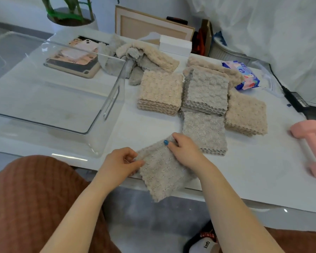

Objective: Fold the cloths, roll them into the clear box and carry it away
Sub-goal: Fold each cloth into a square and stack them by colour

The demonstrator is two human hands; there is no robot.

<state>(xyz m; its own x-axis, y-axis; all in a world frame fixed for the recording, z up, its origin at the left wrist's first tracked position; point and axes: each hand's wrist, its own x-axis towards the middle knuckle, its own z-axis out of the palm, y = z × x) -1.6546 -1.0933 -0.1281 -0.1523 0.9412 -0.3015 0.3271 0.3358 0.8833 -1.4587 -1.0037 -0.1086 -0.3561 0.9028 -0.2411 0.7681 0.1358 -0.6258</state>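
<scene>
Fluffy grey cloth point(161, 170) overhangs the tabletop's near edge, pinched by left hand point(120, 161) and right hand point(184, 148). Folded squares mid-tabletop: left beige stack point(160, 92), tall grey stack point(206, 90), low grey stack point(204, 132), right beige stack point(246, 114). Unfolded heap point(144, 57) sits near the far edge. Clear box point(106, 99) stands upright, open-topped, at the left edge.

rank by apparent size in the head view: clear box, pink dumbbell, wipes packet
1. clear box, by far
2. pink dumbbell
3. wipes packet, though it sits farther away, so 2 and 3 are unsure
</scene>
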